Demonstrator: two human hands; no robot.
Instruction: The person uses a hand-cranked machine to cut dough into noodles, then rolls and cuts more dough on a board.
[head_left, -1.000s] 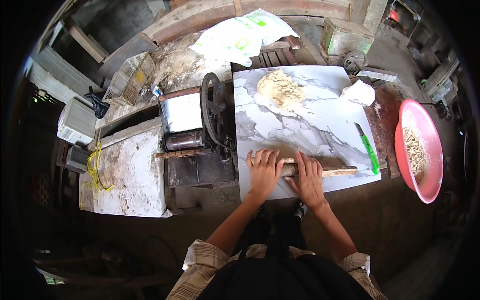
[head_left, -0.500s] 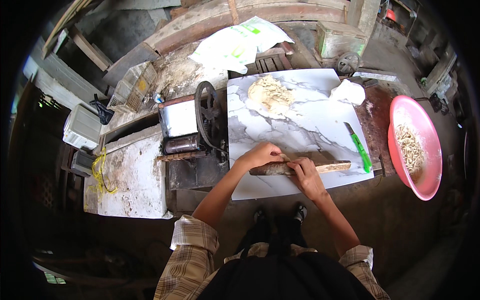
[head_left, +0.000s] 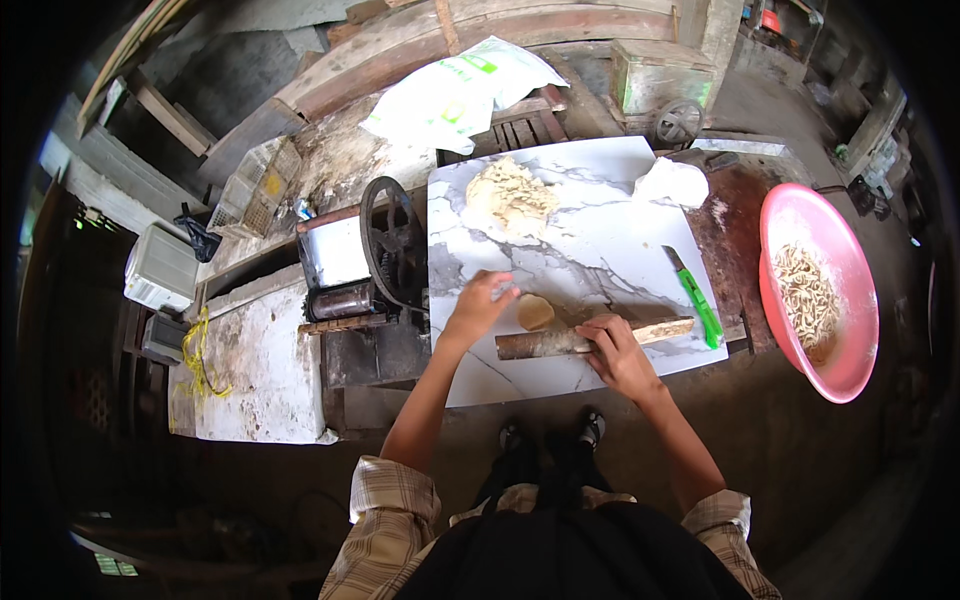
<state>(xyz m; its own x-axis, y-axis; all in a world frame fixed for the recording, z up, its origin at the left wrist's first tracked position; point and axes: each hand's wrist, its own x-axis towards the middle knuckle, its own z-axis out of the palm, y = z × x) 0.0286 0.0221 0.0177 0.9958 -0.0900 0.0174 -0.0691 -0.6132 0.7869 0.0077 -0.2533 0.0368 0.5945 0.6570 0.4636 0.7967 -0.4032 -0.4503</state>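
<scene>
A small round flat piece of dough (head_left: 536, 313) lies on the marble-patterned board (head_left: 590, 255). Just left of it hovers my left hand (head_left: 480, 307), fingers loosely bent and apart, with nothing in them. My right hand (head_left: 613, 352) has its fingers closed over the middle of a long wooden bar (head_left: 530, 346), dark at its left end and paler at the right, which lies along the board's near side. Farther back on the board rests a big crumbly lump of dough (head_left: 510, 200). A knife with a green handle (head_left: 697, 297) lies toward the right edge.
At the right stands a pink basin (head_left: 860, 300) holding many small dough strips (head_left: 806, 290). A white bag (head_left: 672, 183) sits on the board's far right corner. Left of the board is a roller machine with a flywheel (head_left: 392, 240). Behind lies a white and green sack (head_left: 450, 95).
My left hand has moved left and away from the wooden bar, and the round dough piece now shows between my hands. My right hand stays on the bar. The whole view has shifted slightly.
</scene>
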